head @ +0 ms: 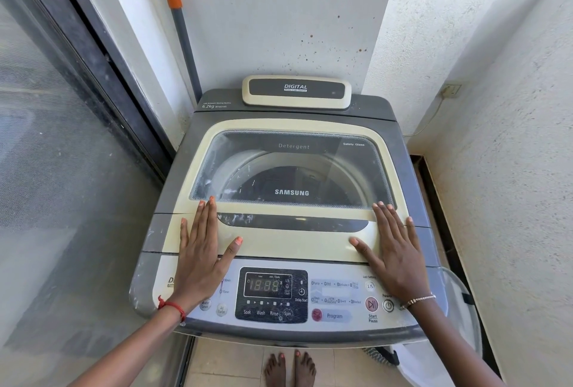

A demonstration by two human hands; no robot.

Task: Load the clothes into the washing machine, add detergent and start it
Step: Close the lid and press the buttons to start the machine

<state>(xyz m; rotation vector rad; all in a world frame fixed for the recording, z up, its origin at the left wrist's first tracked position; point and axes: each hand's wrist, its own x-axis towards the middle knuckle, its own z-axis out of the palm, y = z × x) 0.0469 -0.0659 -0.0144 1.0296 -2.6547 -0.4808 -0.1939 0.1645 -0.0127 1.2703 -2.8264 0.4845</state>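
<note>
A grey and cream top-loading washing machine (173, 175) fills the middle of the view. Its glass lid (291, 169) is down, and dark clothes show dimly in the drum beneath. My left hand (201, 250) lies flat with straight fingers on the lid's front left corner. My right hand (393, 244) lies flat on the front right corner. The control panel (273, 293) nearest me shows lit digits, with a red Start/Pause button (371, 304) and a power button (388, 305) under my right wrist. No detergent container is in view.
A mesh laundry basket (459, 324) stands at the machine's right, low down. A grey pole with an orange grip (183, 36) leans in the back left corner. A glass sliding door (62, 138) runs along the left, rough white walls along the right. My bare feet (290, 368) stand on tiles.
</note>
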